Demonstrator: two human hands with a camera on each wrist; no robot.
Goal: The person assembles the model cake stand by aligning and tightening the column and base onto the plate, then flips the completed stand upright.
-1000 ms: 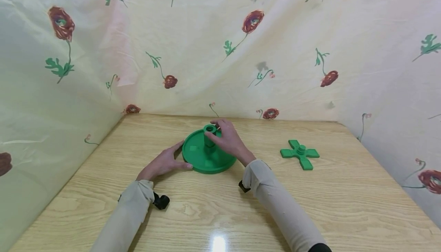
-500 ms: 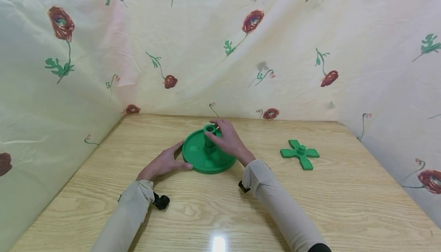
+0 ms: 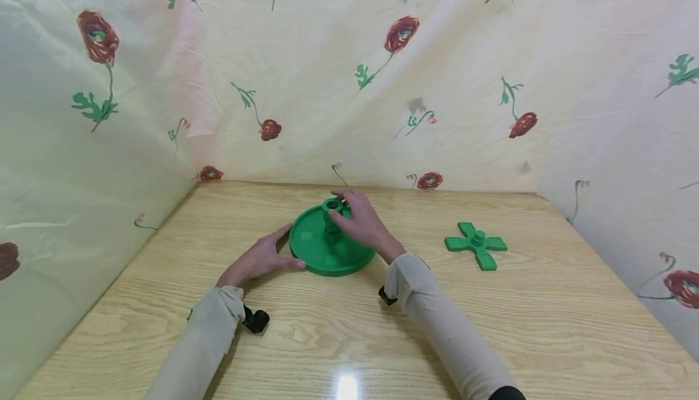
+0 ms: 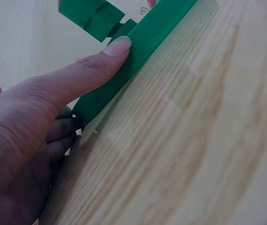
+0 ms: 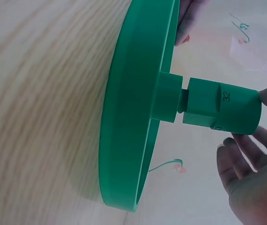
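Note:
A round green base [image 3: 322, 260] with a raised rim lies flat on the wooden table. From its middle rises a short post [image 5: 168, 97], and a hollow green cylinder [image 5: 222, 104] marked 32 sits upright over it. A narrower neck [image 5: 183, 100] shows between cylinder and post. My left hand [image 3: 262, 258] holds the base's near-left edge, thumb on the side wall [image 4: 105, 82] and fingers farther round. My right hand [image 3: 363, 221] pinches the cylinder's top end between thumb and fingers, coming from the right. Part of the cylinder is behind the right hand in the head view.
To the right on the table [image 3: 546, 327] lies a green cross-shaped piece [image 3: 474, 246] with a round stub upright in its centre. A flowered cloth [image 3: 327, 72] hangs behind the table and along both sides.
My right thumb has shifted very slightly to the right at the cylinder's top. The left hand, the base and the cross-shaped piece stay where they were.

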